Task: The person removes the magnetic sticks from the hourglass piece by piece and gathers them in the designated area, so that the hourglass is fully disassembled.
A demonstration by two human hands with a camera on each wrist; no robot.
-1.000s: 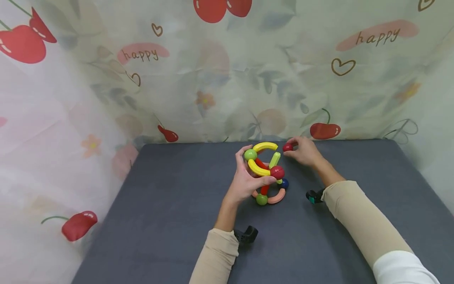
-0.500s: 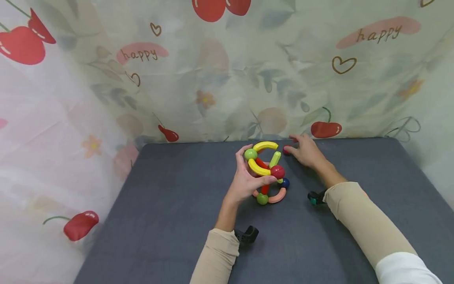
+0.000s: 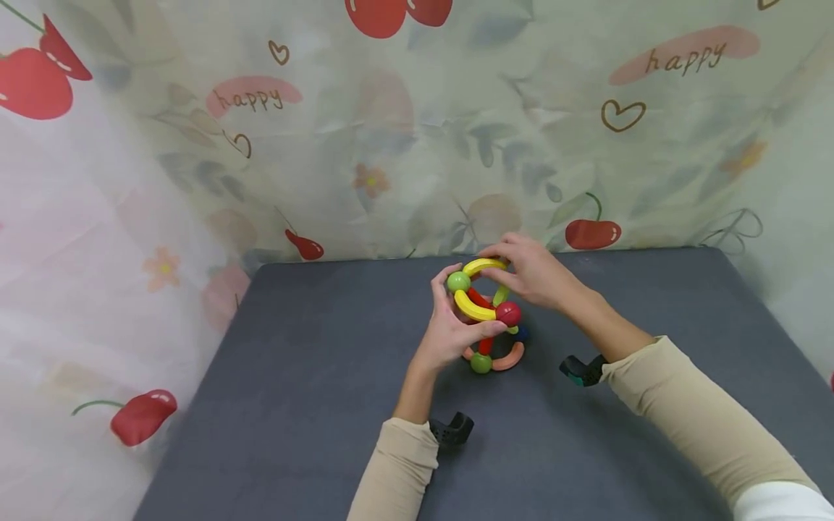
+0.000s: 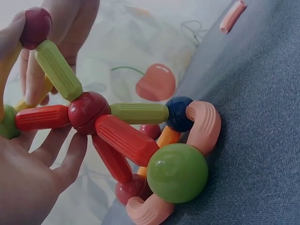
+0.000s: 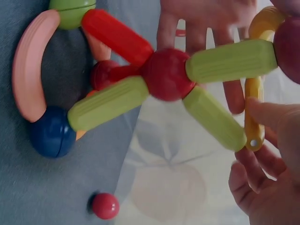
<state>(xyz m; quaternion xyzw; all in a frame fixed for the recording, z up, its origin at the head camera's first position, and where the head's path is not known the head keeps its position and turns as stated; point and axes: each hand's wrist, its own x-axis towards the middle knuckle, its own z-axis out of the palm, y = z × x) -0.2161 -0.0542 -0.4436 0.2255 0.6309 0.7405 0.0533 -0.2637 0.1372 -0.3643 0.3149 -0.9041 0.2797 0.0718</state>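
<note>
A magnetic ball-and-rod structure [image 3: 473, 307] of coloured balls and rods stands on the dark tabletop. My left hand [image 3: 449, 336] holds its upper part, the thumb by a red ball [image 3: 508, 314]. At the top, my right hand [image 3: 536, 271] pinches the free end of a yellow curved rod [image 5: 253, 126] between thumb and fingers. That end lies close to the tip of a light green rod [image 5: 215, 118]; whether they touch I cannot tell. Lower down, pink curved rods [image 4: 204, 126], a dark blue ball [image 5: 52, 132] and a green ball [image 4: 177, 172] form the base.
A loose red ball [image 5: 105, 206] lies on the tabletop [image 3: 313, 376] beyond the structure. In the left wrist view a pink rod [image 4: 233, 16] lies on the cloth. A patterned curtain [image 3: 391, 145] hangs behind the back edge.
My right hand has let go of the small red ball at the back of the table and moved left onto the yellow curved rod. My left hand keeps its hold.
</note>
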